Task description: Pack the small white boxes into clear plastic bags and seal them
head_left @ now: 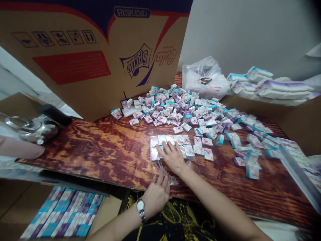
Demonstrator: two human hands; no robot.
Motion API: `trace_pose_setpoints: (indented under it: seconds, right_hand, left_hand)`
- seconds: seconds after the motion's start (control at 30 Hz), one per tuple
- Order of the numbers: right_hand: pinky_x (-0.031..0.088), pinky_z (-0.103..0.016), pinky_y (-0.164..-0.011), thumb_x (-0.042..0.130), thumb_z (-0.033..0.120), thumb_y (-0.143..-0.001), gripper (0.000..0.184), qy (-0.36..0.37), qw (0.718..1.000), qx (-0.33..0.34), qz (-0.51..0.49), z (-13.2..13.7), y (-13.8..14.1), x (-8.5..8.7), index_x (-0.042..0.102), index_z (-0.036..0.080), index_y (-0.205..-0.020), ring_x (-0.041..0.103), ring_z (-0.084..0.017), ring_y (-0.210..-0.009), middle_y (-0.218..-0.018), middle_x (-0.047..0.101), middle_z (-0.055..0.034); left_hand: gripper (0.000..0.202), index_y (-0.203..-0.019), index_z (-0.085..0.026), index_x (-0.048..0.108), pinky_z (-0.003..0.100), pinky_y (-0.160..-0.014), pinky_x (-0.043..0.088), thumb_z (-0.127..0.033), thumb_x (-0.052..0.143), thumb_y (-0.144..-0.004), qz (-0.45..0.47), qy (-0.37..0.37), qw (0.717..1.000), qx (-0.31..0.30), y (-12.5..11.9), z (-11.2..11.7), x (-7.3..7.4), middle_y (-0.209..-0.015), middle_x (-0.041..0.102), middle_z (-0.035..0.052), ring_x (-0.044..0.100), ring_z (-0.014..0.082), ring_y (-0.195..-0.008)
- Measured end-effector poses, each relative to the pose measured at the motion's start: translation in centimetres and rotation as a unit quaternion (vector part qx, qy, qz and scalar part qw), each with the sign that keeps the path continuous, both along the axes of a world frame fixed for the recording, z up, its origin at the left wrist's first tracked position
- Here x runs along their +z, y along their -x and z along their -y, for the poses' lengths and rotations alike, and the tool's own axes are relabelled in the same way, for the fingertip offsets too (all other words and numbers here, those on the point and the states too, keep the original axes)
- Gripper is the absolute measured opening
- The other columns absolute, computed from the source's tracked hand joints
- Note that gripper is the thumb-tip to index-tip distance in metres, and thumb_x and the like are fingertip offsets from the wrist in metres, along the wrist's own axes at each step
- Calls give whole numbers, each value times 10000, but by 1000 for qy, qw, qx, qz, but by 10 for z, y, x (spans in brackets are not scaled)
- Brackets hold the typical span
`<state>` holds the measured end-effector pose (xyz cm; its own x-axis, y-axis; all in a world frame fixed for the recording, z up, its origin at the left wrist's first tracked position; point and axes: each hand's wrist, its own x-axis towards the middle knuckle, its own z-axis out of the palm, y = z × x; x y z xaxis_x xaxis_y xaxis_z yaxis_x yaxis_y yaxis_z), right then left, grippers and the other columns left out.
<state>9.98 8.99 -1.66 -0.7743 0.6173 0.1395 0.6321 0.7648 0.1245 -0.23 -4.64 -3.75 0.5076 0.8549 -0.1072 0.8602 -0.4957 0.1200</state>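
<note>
A clear plastic bag (160,164) lies on the table near the front edge, with small white, blue and purple boxes (186,139) in rows inside it. My right hand (172,156) rests flat over the bagged boxes, fingers spread. Closer to my body, my left hand (158,189) wears a wristwatch and has its fingers closed on the bag's gathered loose end. A few loose boxes (198,150) lie just right of the bag. Beyond them spreads a large heap of similar boxes (173,107).
A tall cardboard carton (82,67) stands at the back left of the wooden table (100,150). Clear bags (204,80) lie behind the heap. Filled packs (283,87) sit in a carton at right. Lower left, another carton holds stacked boxes (62,211). A metal tape dispenser (35,129) is at left.
</note>
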Motion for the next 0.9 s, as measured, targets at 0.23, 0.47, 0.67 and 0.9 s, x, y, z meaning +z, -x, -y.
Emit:
trace_pose_setpoints:
  seconds: [0.23, 0.47, 0.67, 0.9]
  right_hand:
    - [201, -626, -998, 561, 360, -853, 587, 26, 999, 19, -26, 7, 16, 3, 351, 239, -1387, 363, -373, -1240, -1382, 411, -183]
    - [282, -554, -986, 495, 166, -863, 544, 29, 999, -33, -24, 1, 29, -7, 364, 249, -1384, 406, -329, -1202, -1337, 462, -160]
    - [191, -660, -985, 663, 475, -757, 789, 62, 998, -5, -21, -5, 19, 14, 284, 273, -1419, 364, -372, -1227, -1387, 399, -174]
    - [434, -353, -901, 438, 254, -935, 302, 116, 967, 47, -224, 35, -32, 30, 544, 185, -1210, 542, -190, -1013, -1113, 610, -106]
  left_hand:
    - [522, -1294, -86, 466, 522, -961, 351, -439, 378, -918, 11, 7, 1000, 1, -2, -1, 9, -1350, 455, 214, 399, 360, -1257]
    - [559, -1287, -64, 455, 502, -920, 398, -462, 421, -896, 5, 23, 1000, 12, -6, 1, 7, -1371, 398, 268, 394, 384, -1257]
    - [380, -1169, -162, 542, 397, -864, 463, -392, 514, -869, 86, -29, 996, -2, 7, 6, 26, -1221, 571, 151, 504, 304, -1163]
    - [352, -1001, -172, 549, 318, -723, 470, -425, 620, -768, 359, -43, 840, 404, 50, 13, 38, -870, 612, 61, 593, 198, -784]
